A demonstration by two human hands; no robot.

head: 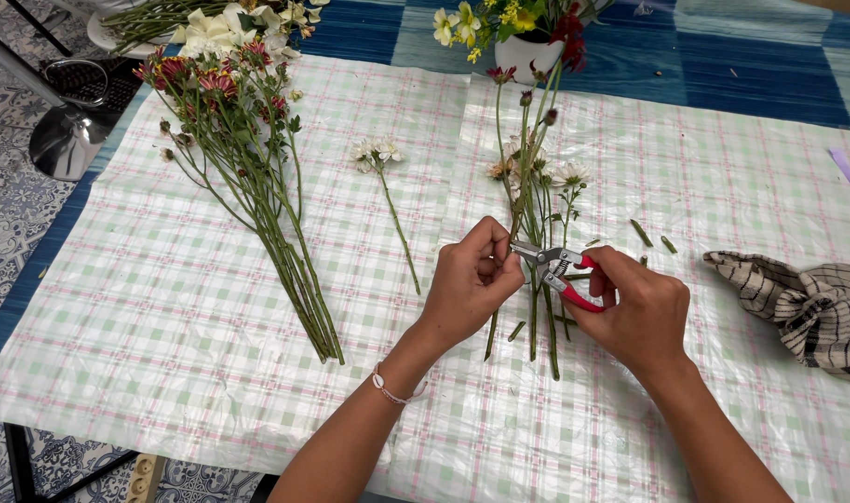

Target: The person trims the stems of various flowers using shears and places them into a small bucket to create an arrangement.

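A checked plastic sheet (211, 307) covers the bench, bearing a large bundle of red-flowered stems (257, 186) at the left and a striped cloth (807, 303) at the right. Between them lies a smaller bunch of stems (537, 186) — the left hand (472, 279) has its grip pinched on one stem there. The right hand (634, 312) is clamped on red-handled snips (560, 272), blades just beside the left fingers — cut stem bits (653, 237) lie near.

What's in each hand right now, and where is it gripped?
Right hand holds the pruning shears by their red handles; left hand pinches a flower stem beside the blades.
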